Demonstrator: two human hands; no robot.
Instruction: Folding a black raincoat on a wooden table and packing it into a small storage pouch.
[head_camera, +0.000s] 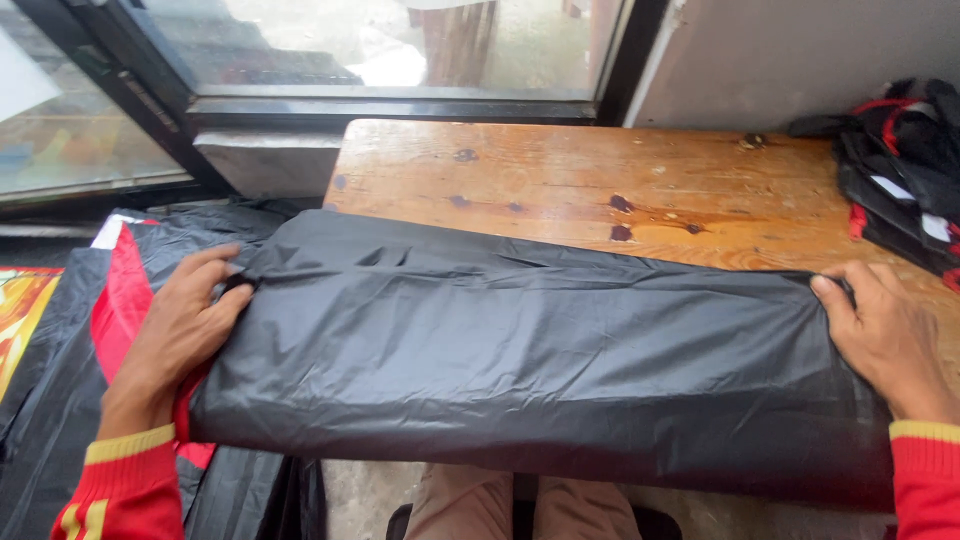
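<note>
Hands, left (180, 325) and right (885, 335), press flat on folded black garment (520, 350) ends.

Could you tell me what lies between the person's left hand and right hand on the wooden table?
In the head view, only the folded black fabric spans the stretch from the left hand to the right hand, lying flat over the wooden table.

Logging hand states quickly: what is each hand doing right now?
Left hand: open, flat on the black fabric at its left end.
Right hand: open, pressing its right end.
</note>
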